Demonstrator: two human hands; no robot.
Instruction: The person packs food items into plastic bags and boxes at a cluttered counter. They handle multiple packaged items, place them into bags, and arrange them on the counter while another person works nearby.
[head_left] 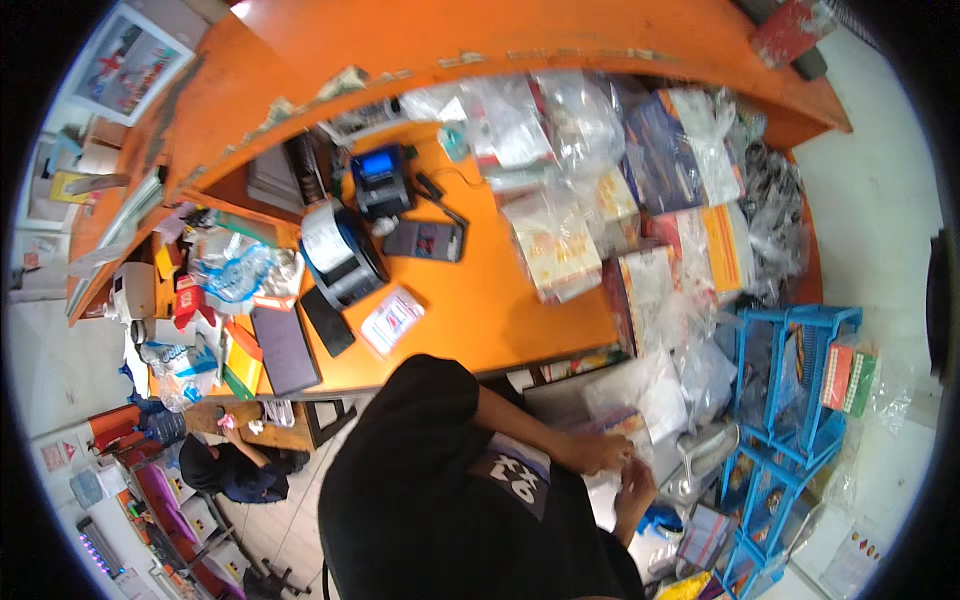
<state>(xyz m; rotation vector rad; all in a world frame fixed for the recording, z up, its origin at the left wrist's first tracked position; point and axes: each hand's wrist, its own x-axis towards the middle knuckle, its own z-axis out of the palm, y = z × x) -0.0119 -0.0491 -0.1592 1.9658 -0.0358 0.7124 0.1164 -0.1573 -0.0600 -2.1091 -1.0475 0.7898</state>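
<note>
Both my hands are close together to the right of my body, over a cluttered lower surface. My left hand (pixel 598 454) reaches across from the black sleeve, its fingers curled and pressed together. Just below it, my right hand (pixel 636 494) is closed too, its fingertips near the left ones. Whatever they pinch is too small or hidden to make out. Beyond the hands lies a whitish plastic packet (pixel 650 395). A shiny grey metallic-looking object (pixel 695 460) is to their right, and a blue item (pixel 660 520) sits below.
An orange desk (pixel 460 320) holds a label printer (pixel 340 255), a card terminal (pixel 380 180), a phone (pixel 425 241) and plastic-wrapped boxes (pixel 560 245). Blue basket racks (pixel 790 380) stand at right. Another person (pixel 240 470) sits at far left.
</note>
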